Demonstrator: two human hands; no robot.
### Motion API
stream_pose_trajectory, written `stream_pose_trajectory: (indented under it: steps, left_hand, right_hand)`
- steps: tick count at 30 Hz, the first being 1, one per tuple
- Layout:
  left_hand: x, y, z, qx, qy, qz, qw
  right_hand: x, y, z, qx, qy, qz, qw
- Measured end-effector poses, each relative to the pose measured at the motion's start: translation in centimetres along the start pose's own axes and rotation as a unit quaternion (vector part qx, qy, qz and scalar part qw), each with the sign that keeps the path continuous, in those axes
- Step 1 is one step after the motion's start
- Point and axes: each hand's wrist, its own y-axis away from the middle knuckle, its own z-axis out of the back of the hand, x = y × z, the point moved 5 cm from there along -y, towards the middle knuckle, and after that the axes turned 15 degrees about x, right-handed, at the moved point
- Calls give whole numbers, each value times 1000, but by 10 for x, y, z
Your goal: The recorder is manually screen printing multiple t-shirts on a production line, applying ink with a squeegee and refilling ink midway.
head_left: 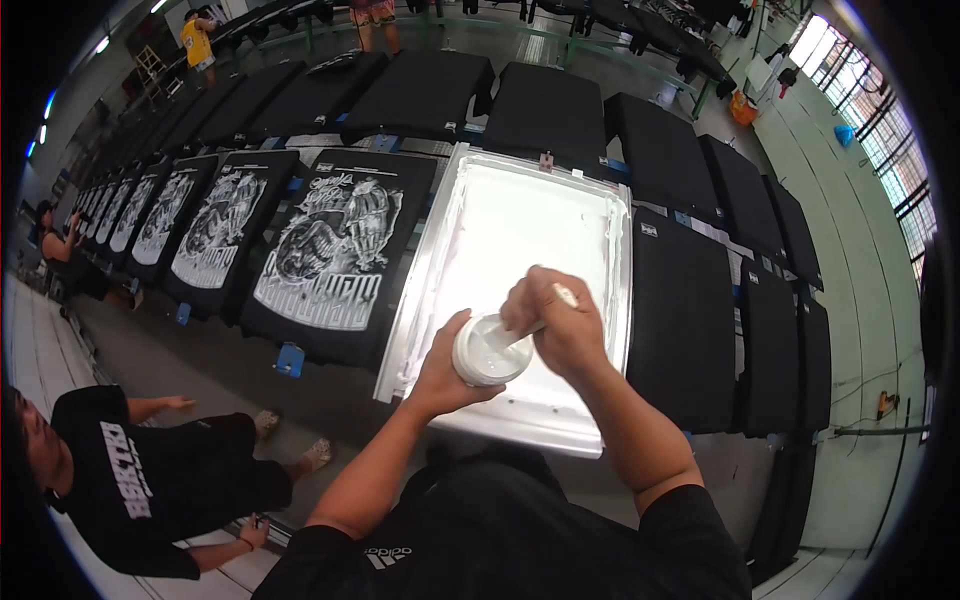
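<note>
My left hand (438,372) is wrapped round the side of a round white tub (486,374), tilted a little so its mouth shows. Thick white ink (492,352) coats the inside. Over the tub, my right hand (568,328) is closed on a spatula (566,296); its pale handle end sticks out above the fist and its lower end reaches into the tub. Both hands are above a screen-printing frame (420,285) with a metal rim. White ink (530,215) covers its mesh, with ridges along the edges. The black garment beneath is mostly hidden.
Black shirts printed in white (325,250) lie on boards in a row to the left. Plain black shirts (685,300) lie on the right and in the row behind. A person in black (170,460) is close on my left; other people stand farther off.
</note>
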Motion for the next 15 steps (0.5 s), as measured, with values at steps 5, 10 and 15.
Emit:
stream_pose_trajectory:
  steps: [5,10,15]
  left_hand:
    - [-1,-73,-23,1,27,-12,1000]
    - [11,-108,-46,26,49,28,998]
    - [15,-124,-53,40,17,-28,999]
  right_hand:
    - [75,-8,38,46,-12,192,980]
    - [47,-17,130,-33,-61,62,996]
    - [10,3,142,-12,15,1,1000]
